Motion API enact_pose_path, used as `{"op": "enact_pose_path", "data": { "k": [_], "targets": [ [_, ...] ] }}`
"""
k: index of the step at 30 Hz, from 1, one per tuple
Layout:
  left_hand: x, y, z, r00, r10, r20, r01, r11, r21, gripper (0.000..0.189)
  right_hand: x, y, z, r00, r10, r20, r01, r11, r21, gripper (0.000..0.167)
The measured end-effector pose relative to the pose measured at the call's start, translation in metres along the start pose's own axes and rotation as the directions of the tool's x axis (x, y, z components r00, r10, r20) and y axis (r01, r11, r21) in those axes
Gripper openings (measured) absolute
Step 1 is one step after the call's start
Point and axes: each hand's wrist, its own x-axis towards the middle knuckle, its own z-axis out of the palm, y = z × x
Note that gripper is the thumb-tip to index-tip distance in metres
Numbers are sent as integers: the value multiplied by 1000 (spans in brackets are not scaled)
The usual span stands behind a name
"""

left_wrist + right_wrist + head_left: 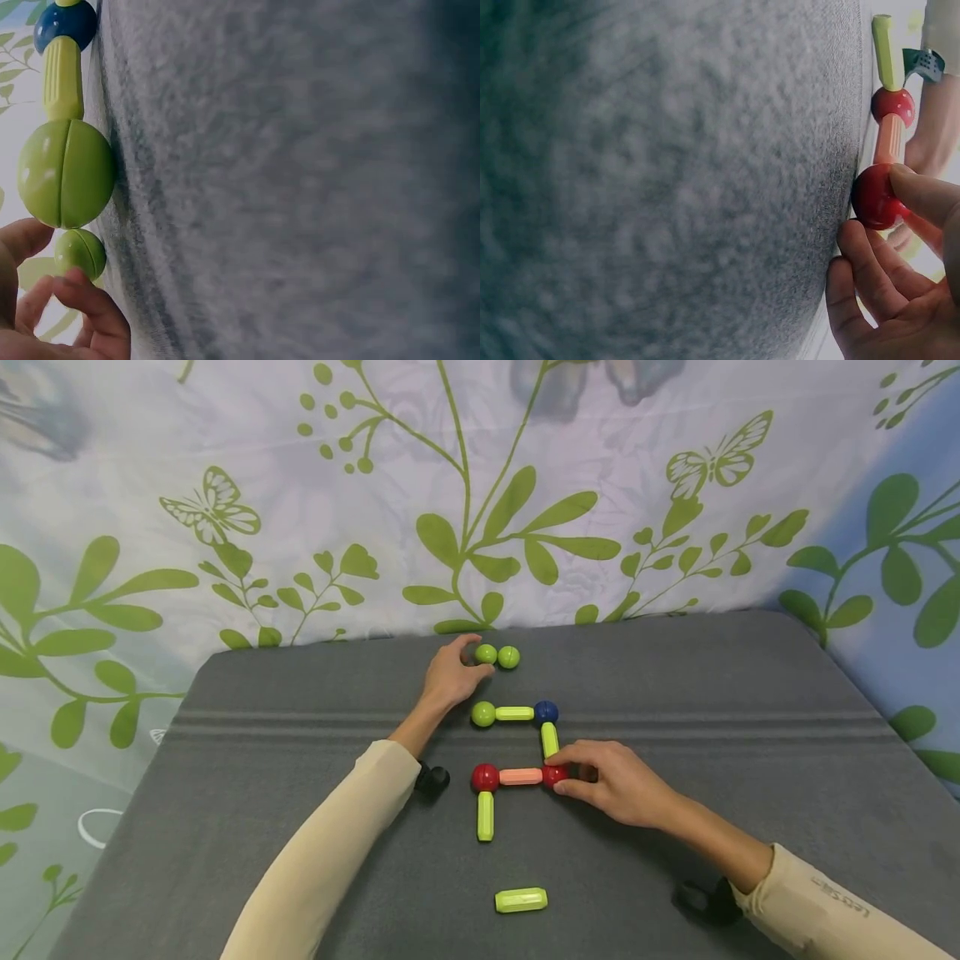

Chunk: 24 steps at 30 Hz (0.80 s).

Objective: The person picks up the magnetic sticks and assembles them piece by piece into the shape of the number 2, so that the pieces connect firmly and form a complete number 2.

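Note:
In the head view, magnetic balls and rods form a zigzag chain. A green ball joins a yellow-green rod to a blue ball. From there another yellow-green rod runs down to a red ball, which my right hand pinches between thumb and fingers. An orange rod links it to a second red ball, with a further rod below. My left hand is spread around a loose green ball, with slight gaps visible; another green ball sits beside it.
A separate yellow-green rod lies near the front of the grey cloth-covered table. Behind the table hangs a leaf-patterned curtain. Dark wrist devices show under both forearms.

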Motion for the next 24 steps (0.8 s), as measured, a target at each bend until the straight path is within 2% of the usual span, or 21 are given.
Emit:
{"op": "enact_pose_path", "data": {
  "k": [3,7,12,24],
  "targets": [
    [4,3,1,999,16,37,-16,1000,15,52,0,0,0,1000,-5,-4,5,1000,3,26],
    [6,3,1,998,-24,66,25,999,-21,47,0,0,0,1000,-6,-6,6,1000,3,26],
    [4,4,1,997,-59,43,61,998,-32,41,0,0,0,1000,-7,-8,7,1000,-4,25],
    [0,-3,1,999,-37,5,37,999,-32,40,1,-1,-1,1000,-8,3,8,1000,-4,26]
  ]
}}
